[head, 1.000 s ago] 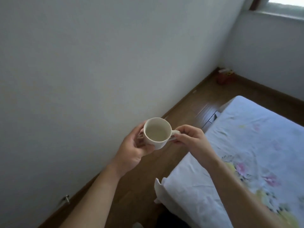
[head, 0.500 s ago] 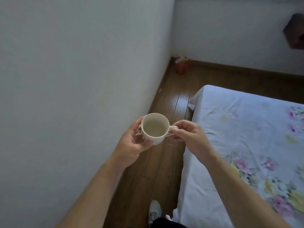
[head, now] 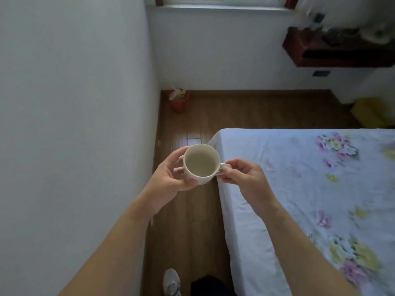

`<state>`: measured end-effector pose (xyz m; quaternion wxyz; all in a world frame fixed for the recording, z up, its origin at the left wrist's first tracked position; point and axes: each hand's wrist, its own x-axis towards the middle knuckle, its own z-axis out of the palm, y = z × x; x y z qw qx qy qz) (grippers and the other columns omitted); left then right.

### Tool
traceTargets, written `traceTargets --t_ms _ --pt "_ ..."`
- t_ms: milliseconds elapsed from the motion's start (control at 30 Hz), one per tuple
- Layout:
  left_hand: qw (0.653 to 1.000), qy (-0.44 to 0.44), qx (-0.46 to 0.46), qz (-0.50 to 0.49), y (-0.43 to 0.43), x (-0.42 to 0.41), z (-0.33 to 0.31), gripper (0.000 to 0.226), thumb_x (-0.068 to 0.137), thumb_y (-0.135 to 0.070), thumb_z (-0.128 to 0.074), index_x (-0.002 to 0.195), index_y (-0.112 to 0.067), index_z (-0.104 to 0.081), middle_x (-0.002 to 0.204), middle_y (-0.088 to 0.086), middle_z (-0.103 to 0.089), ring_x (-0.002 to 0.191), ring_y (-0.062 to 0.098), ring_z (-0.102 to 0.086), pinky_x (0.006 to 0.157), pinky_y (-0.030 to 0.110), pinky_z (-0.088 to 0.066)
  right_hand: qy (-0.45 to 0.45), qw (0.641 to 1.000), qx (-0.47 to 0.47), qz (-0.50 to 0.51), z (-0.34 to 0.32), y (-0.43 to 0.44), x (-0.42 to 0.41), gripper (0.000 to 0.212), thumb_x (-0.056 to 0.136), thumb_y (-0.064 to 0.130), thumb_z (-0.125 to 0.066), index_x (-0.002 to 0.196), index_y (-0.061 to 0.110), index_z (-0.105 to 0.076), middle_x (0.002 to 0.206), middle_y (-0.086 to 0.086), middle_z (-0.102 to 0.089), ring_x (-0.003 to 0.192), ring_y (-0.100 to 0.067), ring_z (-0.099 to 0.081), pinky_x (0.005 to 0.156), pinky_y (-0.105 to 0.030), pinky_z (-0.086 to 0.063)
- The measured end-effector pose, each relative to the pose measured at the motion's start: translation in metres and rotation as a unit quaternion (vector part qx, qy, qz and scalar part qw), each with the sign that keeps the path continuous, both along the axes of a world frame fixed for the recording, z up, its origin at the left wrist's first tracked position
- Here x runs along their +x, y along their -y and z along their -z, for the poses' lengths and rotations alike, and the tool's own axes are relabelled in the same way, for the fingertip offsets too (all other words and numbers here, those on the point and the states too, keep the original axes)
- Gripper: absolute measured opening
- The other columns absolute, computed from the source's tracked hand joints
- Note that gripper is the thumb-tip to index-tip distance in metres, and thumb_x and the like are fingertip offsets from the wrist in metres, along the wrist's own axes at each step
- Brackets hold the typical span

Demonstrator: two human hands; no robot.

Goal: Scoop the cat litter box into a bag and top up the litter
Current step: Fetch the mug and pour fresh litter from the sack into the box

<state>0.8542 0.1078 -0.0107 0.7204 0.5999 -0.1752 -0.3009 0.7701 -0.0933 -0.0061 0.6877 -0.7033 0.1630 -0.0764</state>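
I hold a white cup (head: pixel 202 162) upright in front of me with both hands, above a strip of wooden floor (head: pixel 192 221). My left hand (head: pixel 168 180) wraps the cup's left side and underside. My right hand (head: pixel 245 178) pinches the cup's handle (head: pixel 224 168) on the right. The inside of the cup looks pale and I cannot tell what it holds. No litter box, scoop or bag of litter is in view.
A white wall (head: pixel 74 124) runs along my left. A bed with a floral sheet (head: pixel 310 199) fills the right. A small red bin (head: pixel 179 100) stands in the far corner. A dark shelf (head: pixel 333 50) and a yellow object (head: pixel 372 112) are at the far right. My shoe (head: pixel 171 282) is at the bottom.
My view has swung to the right and levelled, bringing the far wall, window sill and shelf into sight. Both hands keep the same hold on the cup.
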Motion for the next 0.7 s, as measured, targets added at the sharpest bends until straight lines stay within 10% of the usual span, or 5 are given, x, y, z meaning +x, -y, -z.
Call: traceTargets --t_ms 700 --pt "0.99 0.024 0.087 0.107 0.277 0.477 -0.013 0.077 0.058 0.005 -0.083 0.121 -0.031 -0.056 0.116 0.006 -0.067 0.108 0.031 -0.066 0.084 0.044 -0.059 0.002 0.998 -0.021 0.053 -0.006 0.258 0.426 0.015 0.094 0.013 -0.063 0.092 0.019 -0.077 0.089 -0.004 -0.077 0.089 -0.021 -0.073 0.077 -0.026 -0.058"
